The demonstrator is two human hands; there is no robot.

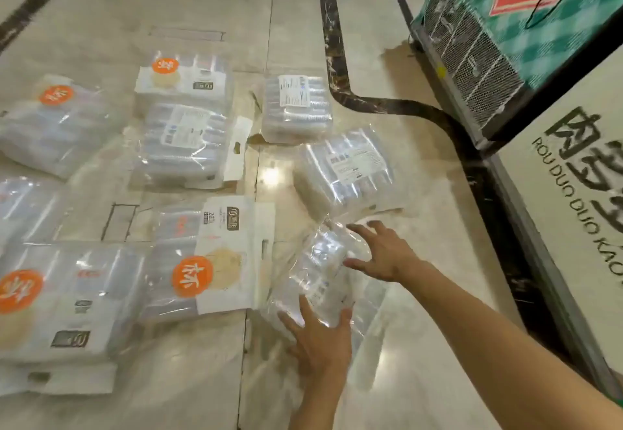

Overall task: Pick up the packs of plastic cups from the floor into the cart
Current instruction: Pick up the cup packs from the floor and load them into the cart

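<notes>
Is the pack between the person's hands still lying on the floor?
Cannot tell. The pack is blurred; left hand and right hand flank it, fingers straight.

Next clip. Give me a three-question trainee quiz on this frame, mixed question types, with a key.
1. True or false: both hands touch the same clear pack.
2. Which is on the pack's far side? A) left hand B) right hand
3. Fill in: the round orange label sits on a pack to the held pack's ____.

Key: 1 true; 2 B; 3 left.
</notes>
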